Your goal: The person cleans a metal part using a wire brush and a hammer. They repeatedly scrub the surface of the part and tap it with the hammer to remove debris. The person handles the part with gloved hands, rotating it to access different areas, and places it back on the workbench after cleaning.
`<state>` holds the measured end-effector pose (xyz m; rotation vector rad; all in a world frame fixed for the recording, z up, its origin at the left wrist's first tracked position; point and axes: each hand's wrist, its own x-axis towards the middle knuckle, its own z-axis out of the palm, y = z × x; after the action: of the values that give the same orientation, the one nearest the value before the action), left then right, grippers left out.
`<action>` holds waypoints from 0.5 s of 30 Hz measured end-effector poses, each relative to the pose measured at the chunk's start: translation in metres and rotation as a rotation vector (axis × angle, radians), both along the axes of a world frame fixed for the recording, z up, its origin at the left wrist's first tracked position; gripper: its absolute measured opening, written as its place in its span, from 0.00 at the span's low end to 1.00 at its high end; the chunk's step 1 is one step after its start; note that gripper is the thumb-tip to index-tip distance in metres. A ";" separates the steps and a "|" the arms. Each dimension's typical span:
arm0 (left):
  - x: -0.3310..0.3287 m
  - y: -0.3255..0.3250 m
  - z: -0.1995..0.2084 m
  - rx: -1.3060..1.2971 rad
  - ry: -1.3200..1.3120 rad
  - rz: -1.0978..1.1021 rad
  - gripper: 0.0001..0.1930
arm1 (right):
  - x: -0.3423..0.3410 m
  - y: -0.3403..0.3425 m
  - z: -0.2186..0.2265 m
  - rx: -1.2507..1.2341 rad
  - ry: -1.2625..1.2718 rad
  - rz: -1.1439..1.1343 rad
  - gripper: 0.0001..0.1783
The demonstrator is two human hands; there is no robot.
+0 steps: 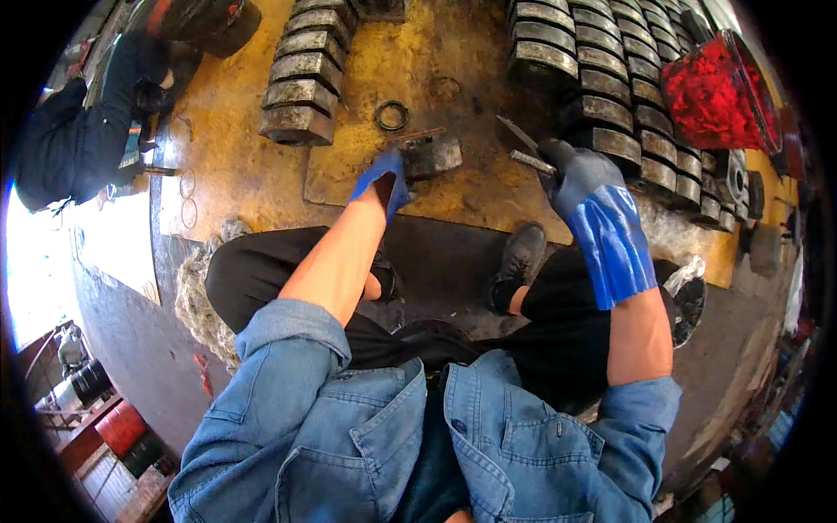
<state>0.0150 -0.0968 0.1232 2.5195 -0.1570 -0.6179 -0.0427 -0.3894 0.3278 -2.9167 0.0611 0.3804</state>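
My left hand (382,178), in a blue glove, is closed on the left side of a small dark metal block (436,157) on the stained yellow board (488,192). Its fingertips are hard to make out against the block. A thin brownish strip (420,136) lies along the block's far edge. Just beyond is a dark ring (392,115). To the right, my right hand (580,174), in a grey and blue glove, is closed round a knife (518,132), its pointed blade aimed up and left. A short metal rod (532,162) also sticks out of this hand.
Rows of curved metal blocks (602,113) stand at the far right, and another row (305,78) at the far left. A red bucket (719,91) is beside the right rows. Thin rings (188,212) lie at the board's left. Another person (100,113) is at the upper left.
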 end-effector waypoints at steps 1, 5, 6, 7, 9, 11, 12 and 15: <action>-0.008 -0.002 0.005 0.142 -0.015 -0.163 0.17 | -0.001 -0.003 -0.006 0.004 -0.029 0.026 0.19; -0.047 -0.016 0.035 -0.034 0.136 -0.053 0.17 | -0.001 0.000 -0.001 -0.019 0.014 0.017 0.19; -0.049 -0.017 0.031 -0.013 0.182 -0.014 0.17 | 0.000 0.000 0.001 -0.022 0.009 0.010 0.19; -0.054 -0.014 0.024 0.015 0.234 0.028 0.16 | 0.001 0.002 0.001 -0.014 0.022 0.016 0.19; -0.061 -0.011 0.001 0.072 0.341 0.113 0.16 | 0.002 0.002 -0.001 -0.004 0.040 0.017 0.19; -0.054 0.002 -0.035 0.215 0.441 0.062 0.19 | 0.004 0.001 -0.003 0.028 0.017 0.029 0.19; -0.047 0.011 -0.054 0.215 0.447 0.056 0.19 | 0.004 -0.002 -0.002 0.028 0.024 0.025 0.19; -0.016 0.050 -0.096 0.284 0.208 -0.006 0.21 | 0.011 -0.002 -0.004 0.022 0.099 -0.001 0.20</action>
<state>-0.0008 -0.0471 0.0274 2.7013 0.0005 -0.9584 -0.0318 -0.3910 0.3235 -2.8749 0.0728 0.5221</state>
